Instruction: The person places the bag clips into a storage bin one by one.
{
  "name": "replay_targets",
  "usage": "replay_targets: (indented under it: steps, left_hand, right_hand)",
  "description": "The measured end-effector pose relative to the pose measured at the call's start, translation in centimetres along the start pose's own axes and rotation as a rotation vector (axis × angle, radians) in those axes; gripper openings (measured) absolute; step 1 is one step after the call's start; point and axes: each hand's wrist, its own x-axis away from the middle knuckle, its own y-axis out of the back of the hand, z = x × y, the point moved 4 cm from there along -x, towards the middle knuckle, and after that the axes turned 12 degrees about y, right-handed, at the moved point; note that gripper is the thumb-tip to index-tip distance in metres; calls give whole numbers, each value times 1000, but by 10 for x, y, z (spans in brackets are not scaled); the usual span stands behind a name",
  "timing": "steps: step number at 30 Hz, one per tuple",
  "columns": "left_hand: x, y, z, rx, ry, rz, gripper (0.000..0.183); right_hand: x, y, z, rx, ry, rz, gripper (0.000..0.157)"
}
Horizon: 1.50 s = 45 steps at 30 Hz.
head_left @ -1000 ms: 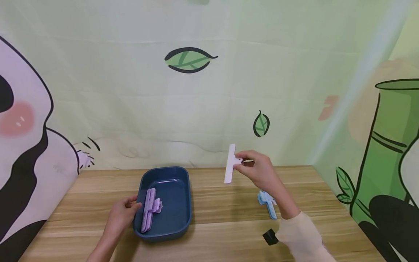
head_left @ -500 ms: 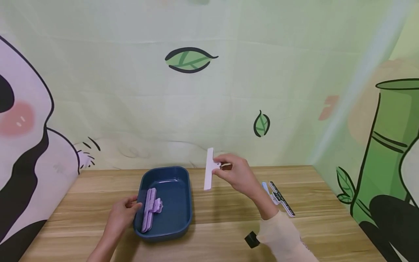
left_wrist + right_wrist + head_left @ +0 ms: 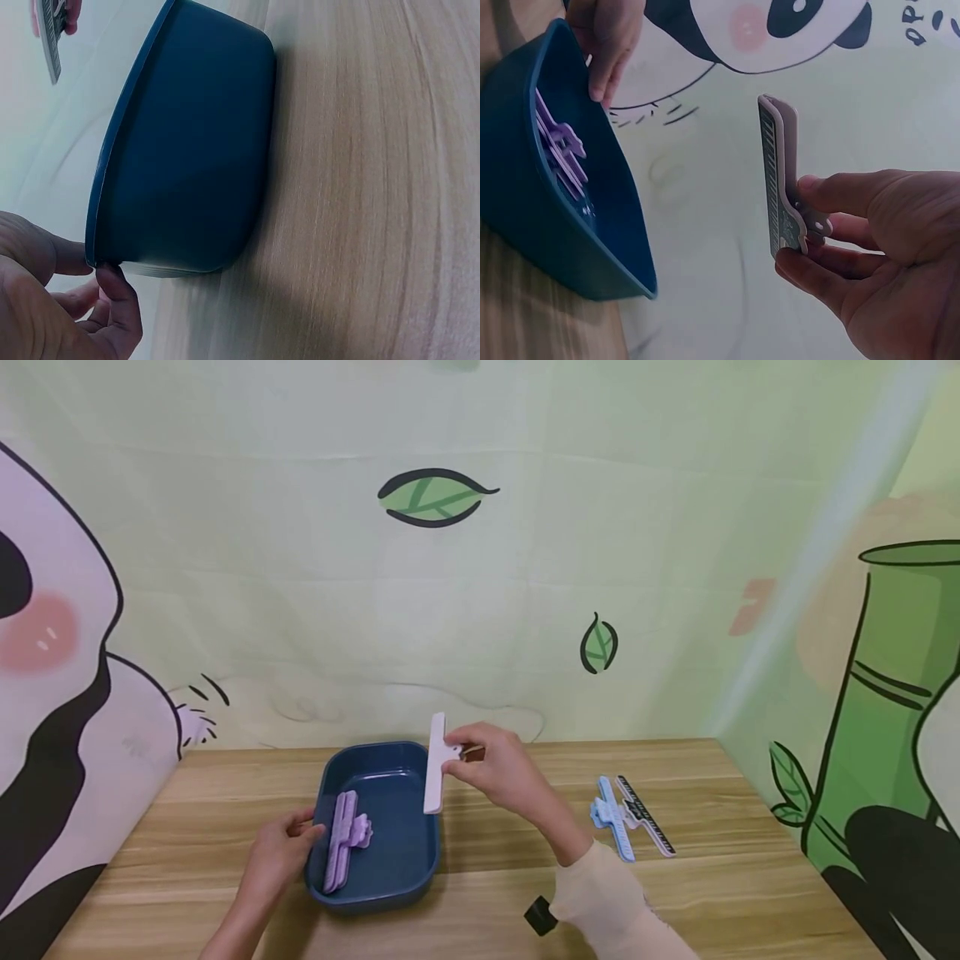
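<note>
A dark blue basin (image 3: 397,864) stands on the table with purple clips (image 3: 341,843) lying along its left side. My left hand (image 3: 279,852) pinches the basin's left rim; the left wrist view shows thumb and fingers (image 3: 124,311) on either side of the edge. My right hand (image 3: 498,768) holds a white clip (image 3: 434,768) by its handle, above the basin's right rim. Seen from the right wrist, that clip (image 3: 776,180) has a black-and-white piano-key face, and thumb and fingers squeeze its handle.
On the right of the wooden table (image 3: 510,843) lie a light blue clip (image 3: 617,822) and a black-and-white clip (image 3: 648,822), close together. A small black block (image 3: 540,916) shows beside the right sleeve (image 3: 607,893). A printed cloth (image 3: 487,610) hangs behind the table.
My right hand has carried the white clip leftward and slightly down to the basin's right rim. The clips on the right have come into full view. My left hand stays put.
</note>
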Motion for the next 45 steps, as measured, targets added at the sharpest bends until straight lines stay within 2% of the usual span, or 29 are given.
replay_targets:
  steps: [15, 20, 27, 38, 45]
  left_hand:
    - [-1, 0, 0, 8, -15, -6, 40]
    - [-1, 0, 0, 16, -6, 0, 40]
    - [-2, 0, 3, 16, -1, -6, 40]
    - [0, 0, 1, 10, -23, -15, 40]
    - [-1, 0, 4, 24, -12, -20, 40]
  right_hand:
    - [-15, -41, 3, 27, -5, 112, 29]
    - [-20, -51, 5, 78, 25, 140, 30]
    - [-27, -65, 8, 71, 60, 183, 31]
    - [-31, -81, 6, 89, 1, 222, 32]
    - [-29, -98, -4, 162, 3, 283, 31]
